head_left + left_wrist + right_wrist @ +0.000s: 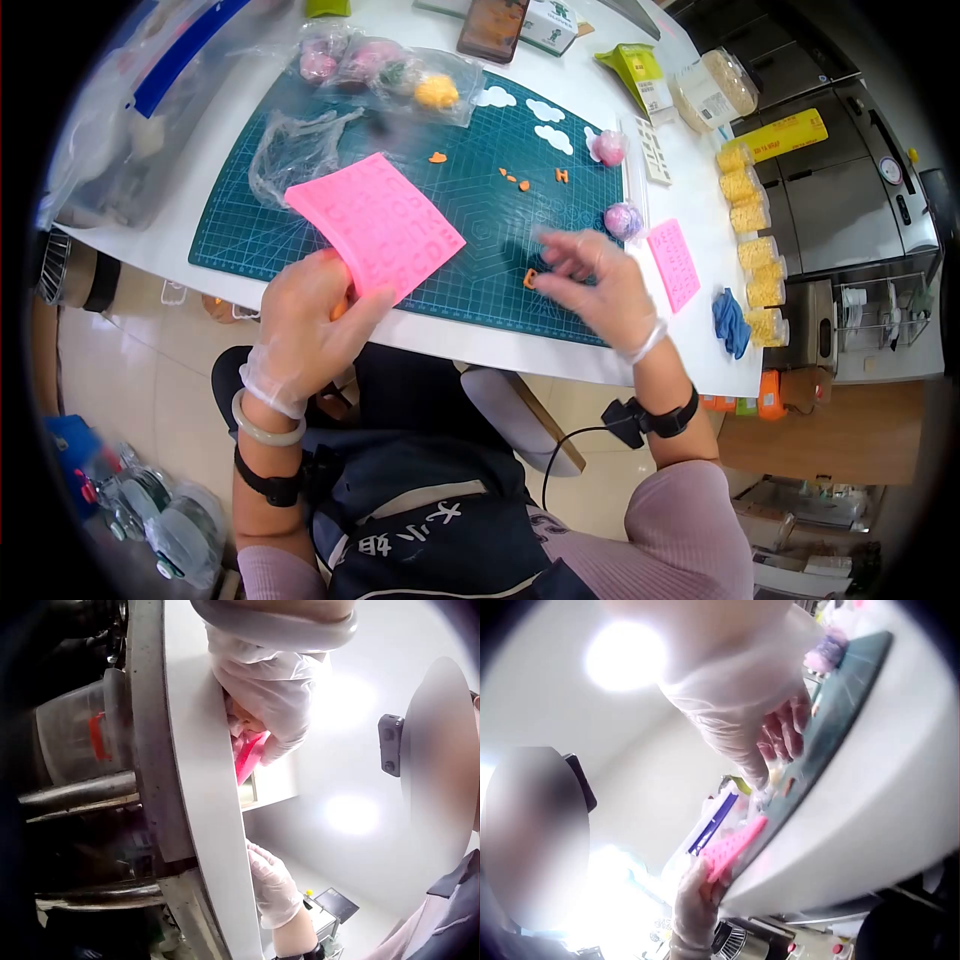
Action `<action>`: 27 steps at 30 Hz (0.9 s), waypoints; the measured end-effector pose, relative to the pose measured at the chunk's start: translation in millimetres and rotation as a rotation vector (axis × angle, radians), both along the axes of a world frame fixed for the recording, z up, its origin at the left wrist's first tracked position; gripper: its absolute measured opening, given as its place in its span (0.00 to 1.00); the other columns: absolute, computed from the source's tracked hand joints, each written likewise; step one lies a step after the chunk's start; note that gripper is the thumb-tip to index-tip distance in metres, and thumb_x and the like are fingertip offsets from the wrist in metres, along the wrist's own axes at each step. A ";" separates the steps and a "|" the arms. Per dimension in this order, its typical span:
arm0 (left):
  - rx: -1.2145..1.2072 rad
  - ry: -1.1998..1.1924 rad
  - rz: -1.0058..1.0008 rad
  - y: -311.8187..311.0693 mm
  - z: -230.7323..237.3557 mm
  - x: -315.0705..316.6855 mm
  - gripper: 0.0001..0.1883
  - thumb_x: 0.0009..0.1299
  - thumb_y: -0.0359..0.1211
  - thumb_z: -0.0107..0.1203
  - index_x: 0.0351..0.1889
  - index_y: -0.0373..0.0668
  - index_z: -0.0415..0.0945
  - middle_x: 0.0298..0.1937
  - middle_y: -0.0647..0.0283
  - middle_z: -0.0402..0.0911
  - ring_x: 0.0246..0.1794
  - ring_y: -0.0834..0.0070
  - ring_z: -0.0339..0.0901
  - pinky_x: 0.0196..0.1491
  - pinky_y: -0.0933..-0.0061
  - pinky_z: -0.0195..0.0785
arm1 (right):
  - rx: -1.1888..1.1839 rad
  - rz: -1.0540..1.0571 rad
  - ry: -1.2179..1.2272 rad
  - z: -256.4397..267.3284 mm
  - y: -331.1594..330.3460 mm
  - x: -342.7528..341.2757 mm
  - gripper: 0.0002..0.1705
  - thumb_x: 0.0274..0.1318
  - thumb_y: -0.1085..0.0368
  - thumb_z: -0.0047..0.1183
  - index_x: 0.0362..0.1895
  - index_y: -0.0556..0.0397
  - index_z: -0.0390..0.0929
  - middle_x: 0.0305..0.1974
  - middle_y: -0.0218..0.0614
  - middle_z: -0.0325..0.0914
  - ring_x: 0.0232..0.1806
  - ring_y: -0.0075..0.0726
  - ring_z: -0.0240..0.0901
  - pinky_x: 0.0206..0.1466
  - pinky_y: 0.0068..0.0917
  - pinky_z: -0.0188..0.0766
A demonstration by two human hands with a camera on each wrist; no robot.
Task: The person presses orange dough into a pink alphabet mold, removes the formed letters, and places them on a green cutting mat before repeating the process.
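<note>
Pink letter mould [400, 235] tilts above the green mat [450, 290], its lower edge gripped between the thumb and curled fingers of the left hand [310, 315]. The right hand [605, 290], fingers loosely spread and bent, hovers by a small orange letter [530, 279]; I can't tell if they touch. Small letters seem to be getting laid out, and handling them calls for a light pinch. The mould looks rubbery, the cloud cutouts [553, 138] flat, the gloves thin and wrinkled.
</note>
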State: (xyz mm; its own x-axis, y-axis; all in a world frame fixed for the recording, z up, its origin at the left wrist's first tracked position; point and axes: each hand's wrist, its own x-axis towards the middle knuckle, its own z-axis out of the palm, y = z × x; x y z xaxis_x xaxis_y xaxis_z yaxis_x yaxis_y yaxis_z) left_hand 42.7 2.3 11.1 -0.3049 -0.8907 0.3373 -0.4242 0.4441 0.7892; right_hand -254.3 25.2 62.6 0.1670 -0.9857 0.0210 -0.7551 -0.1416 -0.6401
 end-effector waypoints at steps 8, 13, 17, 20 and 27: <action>0.001 0.018 -0.062 -0.7 3.2 1.6 0.07 0.59 0.32 0.62 0.29 0.39 0.77 0.22 0.57 0.71 0.21 0.58 0.69 0.26 0.62 0.60 | -0.176 0.043 -0.086 -20.3 9.3 -0.8 0.28 0.46 0.74 0.65 0.56 0.47 0.78 0.39 0.39 0.80 0.39 0.34 0.77 0.44 0.26 0.74; -0.012 0.023 -0.051 -0.7 5.3 -1.5 0.06 0.60 0.32 0.62 0.31 0.40 0.79 0.23 0.57 0.73 0.21 0.58 0.71 0.26 0.63 0.61 | -0.368 0.063 0.042 -19.7 25.3 5.0 0.33 0.46 0.72 0.63 0.60 0.56 0.71 0.50 0.45 0.78 0.50 0.48 0.77 0.52 0.35 0.73; 0.042 -0.006 -0.049 -1.0 11.9 -2.6 0.06 0.60 0.33 0.62 0.30 0.41 0.79 0.22 0.56 0.73 0.21 0.56 0.72 0.25 0.62 0.62 | -0.324 0.201 0.199 -26.7 35.1 3.5 0.39 0.50 0.61 0.63 0.65 0.61 0.62 0.61 0.45 0.70 0.62 0.54 0.67 0.62 0.45 0.65; 0.056 -0.059 -0.056 -3.2 19.3 -2.2 0.06 0.59 0.34 0.62 0.30 0.42 0.80 0.22 0.55 0.74 0.22 0.55 0.74 0.25 0.61 0.63 | -0.285 0.238 0.321 -25.6 37.6 3.4 0.48 0.54 0.44 0.57 0.68 0.63 0.55 0.59 0.50 0.70 0.62 0.56 0.66 0.65 0.47 0.61; 0.036 -0.069 -0.051 -2.9 16.0 -1.0 0.06 0.58 0.34 0.62 0.31 0.44 0.81 0.20 0.58 0.73 0.20 0.57 0.72 0.24 0.62 0.62 | -0.199 0.265 0.406 -22.7 42.3 4.4 0.55 0.50 0.36 0.55 0.69 0.65 0.52 0.66 0.48 0.63 0.68 0.55 0.59 0.69 0.51 0.56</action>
